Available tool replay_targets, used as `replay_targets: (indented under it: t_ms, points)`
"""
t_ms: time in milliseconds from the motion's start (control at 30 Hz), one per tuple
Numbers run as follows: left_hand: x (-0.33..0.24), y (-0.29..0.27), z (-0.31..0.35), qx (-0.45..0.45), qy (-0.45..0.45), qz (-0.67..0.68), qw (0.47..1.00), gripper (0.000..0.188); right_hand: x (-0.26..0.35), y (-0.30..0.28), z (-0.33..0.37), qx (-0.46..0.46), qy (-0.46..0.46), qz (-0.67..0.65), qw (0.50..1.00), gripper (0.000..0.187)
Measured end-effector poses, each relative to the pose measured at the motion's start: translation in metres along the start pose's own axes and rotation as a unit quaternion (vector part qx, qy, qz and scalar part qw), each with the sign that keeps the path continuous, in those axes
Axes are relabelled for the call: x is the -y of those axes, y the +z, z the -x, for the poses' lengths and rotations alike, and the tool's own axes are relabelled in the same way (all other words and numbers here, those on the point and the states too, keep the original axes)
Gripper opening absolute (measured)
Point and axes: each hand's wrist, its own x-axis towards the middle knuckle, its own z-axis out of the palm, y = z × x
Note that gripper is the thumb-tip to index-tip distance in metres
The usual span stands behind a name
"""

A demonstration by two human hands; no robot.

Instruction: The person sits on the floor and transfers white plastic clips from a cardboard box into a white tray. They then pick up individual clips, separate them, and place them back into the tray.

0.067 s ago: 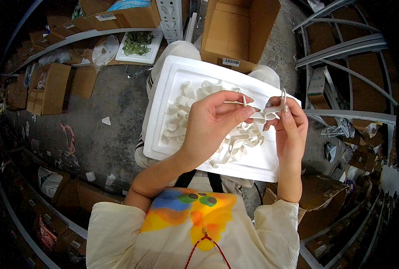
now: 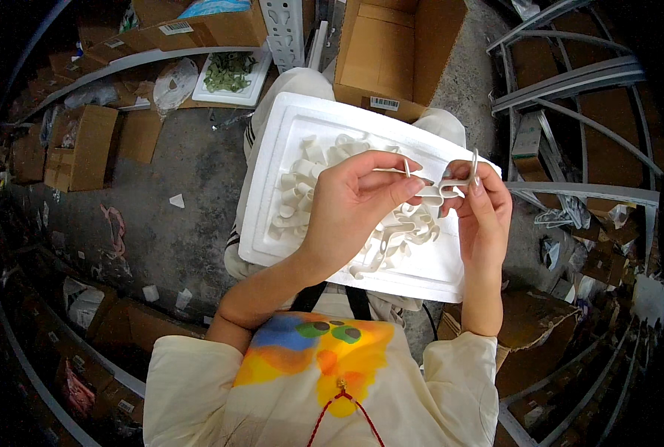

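Observation:
A white foam tray (image 2: pixel 451 261) rests across my lap with a heap of curled white plastic strips (image 2: pixel 296 195) in it. Above its right half, both hands hold a white, wavy strip with loop-like ends (image 2: pixel 450 184). My left hand (image 2: pixel 347 205) pinches its left part between thumb and fingers. My right hand (image 2: pixel 487 212) is closed on its right end, where a narrow loop stands up beside the thumb. The fingers partly hide the strip, so I cannot tell whether it is one piece or two joined.
An open cardboard box (image 2: pixel 388 56) stands just beyond my knees. Far left, another white tray (image 2: pixel 254 89) bears green pieces. Metal shelving (image 2: pixel 578 93) rises at right, and cardboard boxes (image 2: pixel 86 149) and scraps lie on the left floor.
The right end of the strip has turned slightly in my right hand, and its loops look narrower. My left hand has stayed in place.

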Motion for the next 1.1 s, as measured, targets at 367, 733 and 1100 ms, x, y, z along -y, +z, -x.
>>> replay_targets:
  t_ms: [367, 733, 1100]
  points:
    - [0.002, 0.001, 0.000, 0.001, -0.002, 0.019, 1.000, 0.022, 0.000, -0.009, -0.002, 0.019, 0.040, -0.103, 0.994, 0.011]
    - [0.000, -0.001, 0.000, 0.003, 0.003, -0.012, 1.000, 0.023, 0.004, -0.009, 0.000, 0.004, -0.084, 0.162, 0.983, 0.019]
    - [0.003, -0.001, 0.000, -0.008, 0.015, -0.040, 0.999, 0.023, 0.007, -0.008, 0.004, 0.051, -0.064, 0.178, 0.981, 0.026]
